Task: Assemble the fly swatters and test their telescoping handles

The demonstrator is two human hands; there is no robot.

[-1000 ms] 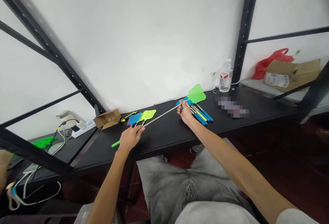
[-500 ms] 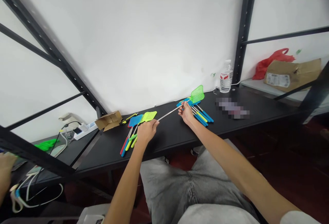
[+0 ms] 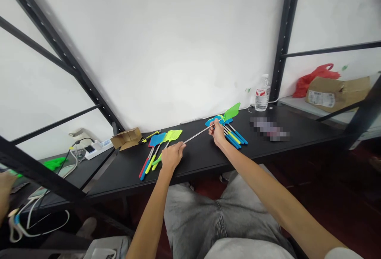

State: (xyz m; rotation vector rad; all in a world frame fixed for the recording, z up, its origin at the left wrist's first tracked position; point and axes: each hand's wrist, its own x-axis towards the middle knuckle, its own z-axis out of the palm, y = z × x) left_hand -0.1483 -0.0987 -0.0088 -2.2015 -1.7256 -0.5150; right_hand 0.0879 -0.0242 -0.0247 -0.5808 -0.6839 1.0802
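Both my hands hold one green fly swatter over the black table, its thin metal rod slanting up to the right. My left hand is closed round the handle end, whose green tip pokes out to the left. My right hand pinches the rod just below the head. Left of my left hand lie several swatters, with a yellow-green head and a blue head on top. Beyond my right hand rests another group with blue and yellow handles, partly hidden by that hand.
A small open cardboard box and a yellow tool stand at the left by the wall. Farther right are a water bottle and a blurred item. Black shelf posts frame the table. Another person's hand shows at far left.
The green swatter head has turned from nearly face-on to a more slanted angle and sits slightly farther right. Both hands keep their hold. The view has shifted a little.
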